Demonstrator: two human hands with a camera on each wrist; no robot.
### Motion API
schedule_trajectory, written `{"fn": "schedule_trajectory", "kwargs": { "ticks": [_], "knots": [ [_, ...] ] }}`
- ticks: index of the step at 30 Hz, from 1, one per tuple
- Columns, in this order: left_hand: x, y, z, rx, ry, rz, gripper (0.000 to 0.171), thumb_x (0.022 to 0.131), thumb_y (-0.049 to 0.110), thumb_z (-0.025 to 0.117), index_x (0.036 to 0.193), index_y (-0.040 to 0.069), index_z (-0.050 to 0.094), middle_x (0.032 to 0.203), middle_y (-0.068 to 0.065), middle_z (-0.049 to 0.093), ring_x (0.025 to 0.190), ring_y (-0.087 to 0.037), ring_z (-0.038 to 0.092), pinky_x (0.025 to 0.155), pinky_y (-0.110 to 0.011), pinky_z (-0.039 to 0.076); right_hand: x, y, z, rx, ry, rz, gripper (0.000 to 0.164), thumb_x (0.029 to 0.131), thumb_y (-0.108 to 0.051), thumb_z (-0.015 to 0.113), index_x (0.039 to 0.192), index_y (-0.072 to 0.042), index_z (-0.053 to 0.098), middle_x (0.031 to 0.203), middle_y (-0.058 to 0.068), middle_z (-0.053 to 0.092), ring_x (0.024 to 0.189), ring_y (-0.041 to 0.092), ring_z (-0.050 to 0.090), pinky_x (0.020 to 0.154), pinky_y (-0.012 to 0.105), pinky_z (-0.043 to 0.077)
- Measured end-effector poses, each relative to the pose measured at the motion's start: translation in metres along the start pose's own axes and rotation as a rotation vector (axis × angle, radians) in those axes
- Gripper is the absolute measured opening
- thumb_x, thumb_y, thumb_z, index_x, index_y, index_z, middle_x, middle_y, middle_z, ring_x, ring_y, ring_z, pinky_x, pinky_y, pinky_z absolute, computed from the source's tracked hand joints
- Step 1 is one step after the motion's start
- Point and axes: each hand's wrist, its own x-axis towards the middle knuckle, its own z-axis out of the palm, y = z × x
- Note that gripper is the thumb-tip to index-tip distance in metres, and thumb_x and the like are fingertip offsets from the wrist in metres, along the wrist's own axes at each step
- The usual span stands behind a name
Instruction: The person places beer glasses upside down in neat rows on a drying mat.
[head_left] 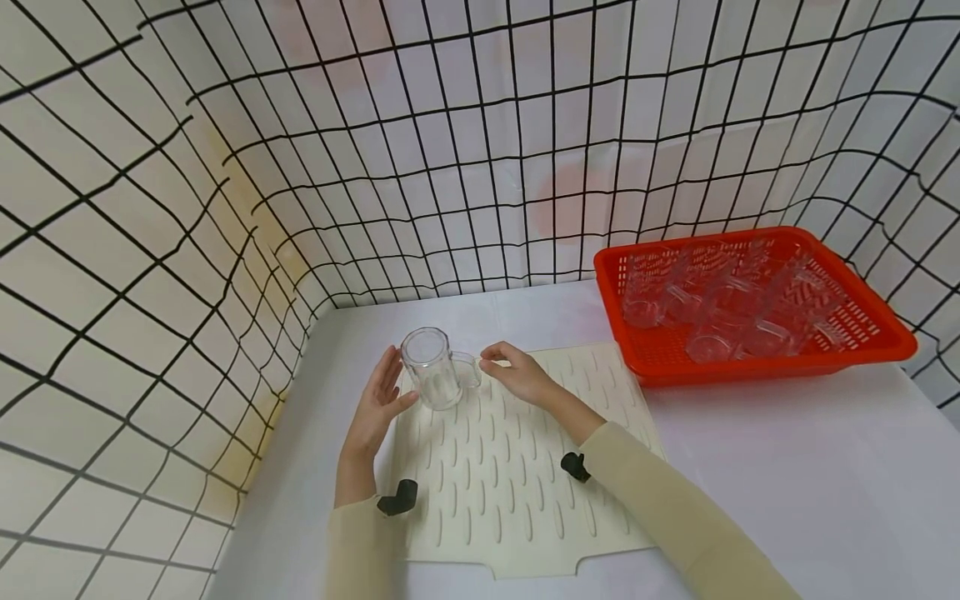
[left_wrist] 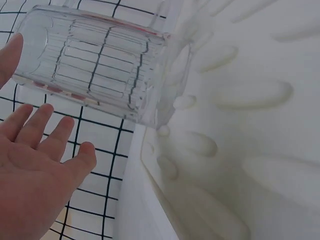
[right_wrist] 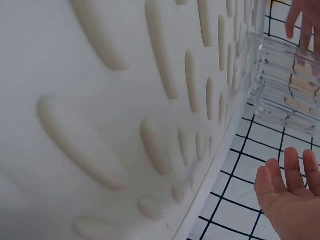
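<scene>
A clear glass mug [head_left: 432,375] stands on end at the far left part of a cream ridged mat [head_left: 517,467], its handle [head_left: 467,369] pointing right. My left hand [head_left: 377,406] is at the mug's left side, fingers extended and thumb apart from them. In the left wrist view, a gap shows between those fingers [left_wrist: 47,132] and the mug's wall; whether the thumb touches the glass I cannot tell. Close to the handle is my right hand [head_left: 517,372], its fingers loosely bent. The right wrist view shows this hand [right_wrist: 295,195] apart from the mug [right_wrist: 287,82], holding nothing.
A red perforated basket [head_left: 750,372] with several clear glass mugs [head_left: 720,321] lying in it sits at the back right of the white table [head_left: 765,467]. Black wire grid [head_left: 480,150] stands behind the table and along both sides.
</scene>
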Motion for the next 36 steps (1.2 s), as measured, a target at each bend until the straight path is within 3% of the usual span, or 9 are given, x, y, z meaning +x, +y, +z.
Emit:
{"fn": "schedule_trajectory", "kwargs": {
  "ticks": [5, 13, 20, 26, 31, 36],
  "knots": [
    [-0.004, -0.011, -0.003, 0.028, 0.007, 0.010, 0.087, 0.090, -0.008, 0.063, 0.157, 0.010, 0.011, 0.162, -0.010, 0.015, 0.148, -0.024, 0.012, 0.118, -0.047, 0.005, -0.010, 0.002, -0.010, 0.036, 0.038, -0.012, 0.039, 0.102, -0.029, 0.053, 0.130, -0.002, 0.053, 0.132, 0.015, 0.054, 0.126, 0.034, 0.049, 0.101, 0.049, 0.042],
    [-0.019, -0.009, 0.002, 0.063, 0.010, 0.030, 0.087, 0.088, -0.005, 0.066, 0.157, 0.009, 0.014, 0.161, -0.011, 0.017, 0.148, -0.024, 0.013, 0.118, -0.048, 0.005, -0.025, 0.006, -0.021, 0.085, 0.069, -0.044, 0.041, 0.101, -0.027, 0.055, 0.129, 0.002, 0.053, 0.132, 0.018, 0.054, 0.125, 0.034, 0.048, 0.104, 0.049, 0.040],
    [-0.036, -0.003, 0.005, 0.164, 0.052, 0.009, 0.087, 0.086, -0.005, 0.069, 0.156, 0.008, 0.018, 0.161, -0.009, 0.019, 0.148, -0.025, 0.014, 0.118, -0.048, 0.007, -0.041, -0.003, -0.031, 0.129, 0.101, -0.081, 0.037, 0.100, -0.025, 0.056, 0.127, 0.000, 0.055, 0.130, 0.019, 0.055, 0.122, 0.035, 0.051, 0.103, 0.050, 0.041],
    [-0.054, -0.005, 0.011, 0.188, 0.037, 0.022, 0.088, 0.084, -0.007, 0.070, 0.155, 0.003, 0.018, 0.161, -0.014, 0.017, 0.148, -0.030, 0.012, 0.117, -0.054, 0.006, -0.062, -0.003, -0.041, 0.179, 0.119, -0.116, 0.032, 0.101, -0.021, 0.054, 0.124, 0.002, 0.055, 0.129, 0.019, 0.054, 0.120, 0.036, 0.051, 0.103, 0.051, 0.041],
    [-0.069, -0.008, 0.018, 0.252, 0.044, 0.018, 0.090, 0.083, 0.002, 0.075, 0.155, 0.006, 0.021, 0.160, -0.011, 0.020, 0.147, -0.029, 0.016, 0.116, -0.054, 0.010, -0.081, -0.005, -0.051, 0.209, 0.150, -0.144, 0.030, 0.101, -0.015, 0.052, 0.123, 0.005, 0.054, 0.129, 0.022, 0.053, 0.120, 0.038, 0.051, 0.104, 0.052, 0.040],
    [-0.086, -0.009, 0.023, 0.354, 0.057, -0.085, 0.093, 0.081, 0.016, 0.080, 0.156, 0.020, 0.024, 0.160, -0.009, 0.022, 0.146, -0.035, 0.016, 0.113, -0.062, 0.014, -0.099, -0.007, -0.065, 0.206, 0.193, -0.114, 0.029, 0.101, -0.014, 0.051, 0.124, 0.003, 0.054, 0.130, 0.020, 0.053, 0.119, 0.038, 0.051, 0.101, 0.031, 0.044]
  ]
}}
